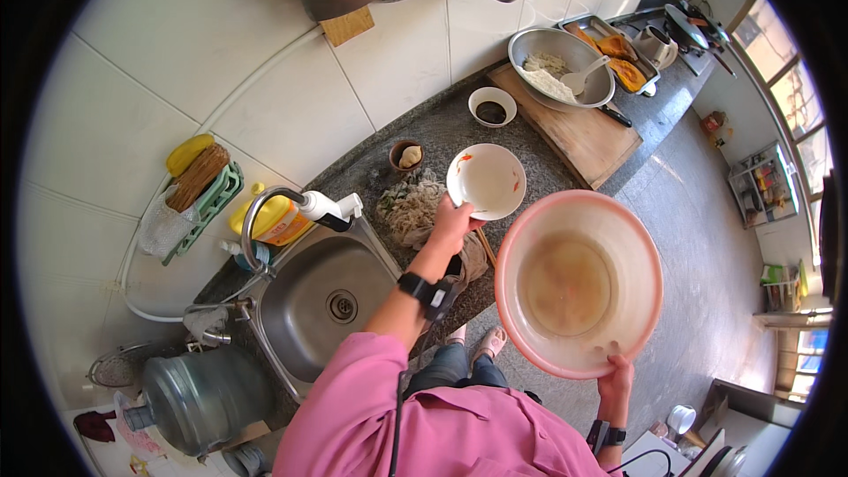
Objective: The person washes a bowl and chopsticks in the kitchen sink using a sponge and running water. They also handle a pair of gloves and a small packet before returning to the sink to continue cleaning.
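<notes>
My left hand (456, 222) grips the near rim of a white bowl (493, 182) with red fish motifs, held over the dark stone counter. Whether the bowl holds clear liquid I cannot tell. In my right hand (616, 374) is the rim of a large pink plastic basin (576, 212), held out past the counter edge above the floor. The basin's bottom looks brownish; a thin layer of liquid there is not certain. Under and beside my left hand lie crumpled rags (414, 212). A small brown bowl (405, 155) with a pale lump stands behind them.
A steel sink (311, 305) with a tap (255, 218) lies to the left. Farther along the counter are a small bowl of dark liquid (491, 108), a wooden cutting board (576, 132), a knife (617, 115), a steel bowl of flour (553, 83) and a tray of pumpkin pieces (626, 73).
</notes>
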`<action>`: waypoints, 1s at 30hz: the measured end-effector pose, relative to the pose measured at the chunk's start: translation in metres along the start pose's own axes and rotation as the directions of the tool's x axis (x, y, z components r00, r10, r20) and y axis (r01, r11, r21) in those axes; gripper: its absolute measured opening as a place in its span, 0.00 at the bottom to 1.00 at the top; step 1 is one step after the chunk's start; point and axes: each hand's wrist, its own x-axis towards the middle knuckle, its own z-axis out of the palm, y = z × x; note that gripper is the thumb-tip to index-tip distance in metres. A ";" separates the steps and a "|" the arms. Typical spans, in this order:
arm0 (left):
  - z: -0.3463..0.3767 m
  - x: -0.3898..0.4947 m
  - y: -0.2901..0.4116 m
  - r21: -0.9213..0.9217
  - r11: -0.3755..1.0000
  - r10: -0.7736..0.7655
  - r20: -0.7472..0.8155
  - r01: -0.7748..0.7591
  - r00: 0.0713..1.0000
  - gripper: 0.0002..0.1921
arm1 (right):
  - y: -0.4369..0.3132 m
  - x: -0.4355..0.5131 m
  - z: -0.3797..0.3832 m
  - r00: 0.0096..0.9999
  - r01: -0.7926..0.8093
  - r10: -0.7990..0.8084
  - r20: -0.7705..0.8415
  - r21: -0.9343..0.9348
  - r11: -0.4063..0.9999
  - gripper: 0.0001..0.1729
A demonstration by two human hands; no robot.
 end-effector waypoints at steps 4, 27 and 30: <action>-0.043 -0.068 0.027 0.010 0.997 0.079 0.044 -0.079 0.996 0.21 | 0.003 0.048 0.018 0.998 -0.015 0.013 0.060 0.033 0.999 0.30; -0.228 -0.337 -0.079 -0.268 0.915 -0.003 -0.753 -0.302 0.658 0.22 | 0.033 0.127 0.143 0.770 -0.282 0.233 0.594 -0.010 0.959 0.28; -0.230 -0.347 -0.079 -0.283 0.910 -0.027 -0.768 -0.302 0.639 0.22 | 0.056 0.100 0.131 0.731 -0.188 0.412 0.543 -0.420 0.888 0.29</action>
